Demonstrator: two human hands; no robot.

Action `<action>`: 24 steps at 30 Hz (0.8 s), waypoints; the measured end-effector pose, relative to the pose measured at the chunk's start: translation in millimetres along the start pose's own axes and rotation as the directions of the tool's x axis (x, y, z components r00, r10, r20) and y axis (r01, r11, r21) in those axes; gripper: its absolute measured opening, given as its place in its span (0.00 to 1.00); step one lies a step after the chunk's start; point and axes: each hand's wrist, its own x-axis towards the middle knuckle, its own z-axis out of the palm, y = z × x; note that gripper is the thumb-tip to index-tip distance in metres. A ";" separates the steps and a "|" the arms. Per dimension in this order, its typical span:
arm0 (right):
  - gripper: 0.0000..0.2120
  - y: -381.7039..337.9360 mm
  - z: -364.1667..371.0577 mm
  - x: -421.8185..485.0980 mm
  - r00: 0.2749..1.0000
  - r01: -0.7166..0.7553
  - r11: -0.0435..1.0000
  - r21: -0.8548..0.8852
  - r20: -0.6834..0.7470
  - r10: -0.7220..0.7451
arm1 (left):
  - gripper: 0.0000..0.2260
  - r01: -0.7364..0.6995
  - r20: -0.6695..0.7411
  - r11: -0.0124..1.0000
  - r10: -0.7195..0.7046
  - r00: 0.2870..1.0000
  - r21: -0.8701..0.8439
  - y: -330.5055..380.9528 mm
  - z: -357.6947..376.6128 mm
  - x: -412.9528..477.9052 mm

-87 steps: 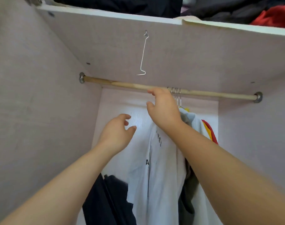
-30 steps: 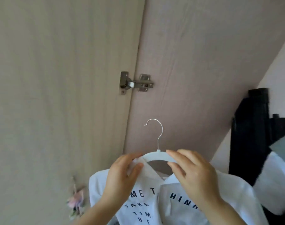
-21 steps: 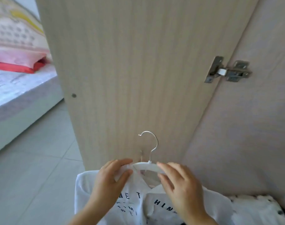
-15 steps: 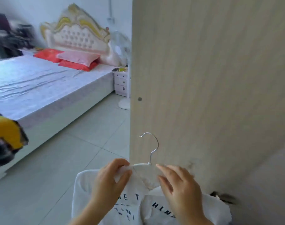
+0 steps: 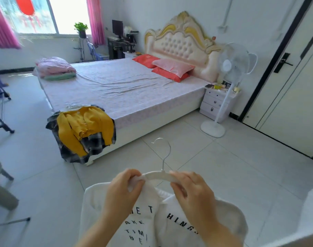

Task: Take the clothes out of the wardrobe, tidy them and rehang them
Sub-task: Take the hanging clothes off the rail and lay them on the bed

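Closest to me, my left hand [image 5: 124, 188] pinches the left end of a white hanger [image 5: 160, 175] through the collar cloth, and my right hand [image 5: 191, 191] is curled round its right end. The wire hook stands upright between them. A white shirt [image 5: 178, 221] with dark lettering hangs from the hanger, below my wrists and out over the floor [image 5: 223, 166], which is pale grey tile.

Beyond that, at the near corner of the bed [image 5: 125, 86], a yellow cardigan [image 5: 86, 125] lies on top of a dark checked garment [image 5: 72, 155], both drooping over the edge. The sheet is pale and lightly creased. Folded bedding [image 5: 54, 67] sits at the far left corner, and red and pink pillows [image 5: 170, 68] lie against a cream and gold headboard [image 5: 180, 36].

To the right stand a white fan [image 5: 228, 68] and a small bedside cabinet [image 5: 212, 102]; what lies on it is too small to tell. Further right is a door [image 5: 294, 77] with a dark frame. At the far wall a bright window [image 5: 36, 15] has pink curtains [image 5: 95, 20].
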 end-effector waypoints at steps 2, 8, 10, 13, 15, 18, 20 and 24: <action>0.19 -5.7 30.7 27.5 0.999 0.007 0.999 0.039 0.032 -0.008 | 0.14 0.018 -0.043 1.000 -0.018 0.999 0.014 -17.7 -14.2 24.0; 0.17 -7.0 111.3 102.3 0.996 0.035 0.989 0.144 0.081 -0.048 | 0.11 0.060 -0.173 0.997 -0.050 0.984 0.051 -63.8 -35.1 93.8; 0.16 -2.9 138.9 125.9 0.993 0.032 0.983 0.183 0.104 -0.052 | 0.11 0.087 -0.217 0.995 -0.073 0.974 0.056 -78.2 -35.7 118.2; 0.16 7.2 186.6 164.4 0.989 0.039 0.966 0.254 0.128 -0.074 | 0.12 0.111 -0.267 0.990 -0.085 0.960 0.084 -101.2 -35.6 160.1; 0.15 14.7 219.0 192.7 0.986 0.058 0.953 0.297 0.135 -0.102 | 0.12 0.139 -0.303 0.985 -0.100 0.948 0.107 -116.8 -35.9 190.2; 0.15 22.2 260.2 237.2 0.977 0.063 0.927 0.370 0.166 -0.133 | 0.12 0.187 -0.356 0.974 -0.131 0.925 0.128 -133.7 -39.8 236.0; 0.15 26.5 284.4 265.2 0.969 0.052 0.906 0.420 0.199 -0.148 | 0.15 0.218 -0.387 0.968 -0.156 0.909 0.122 -142.2 -42.9 263.9; 0.14 29.1 338.6 319.8 0.950 0.080 0.862 0.500 0.223 -0.218 | 0.19 0.258 -0.460 0.961 -0.184 0.869 0.103 -166.3 -52.1 315.3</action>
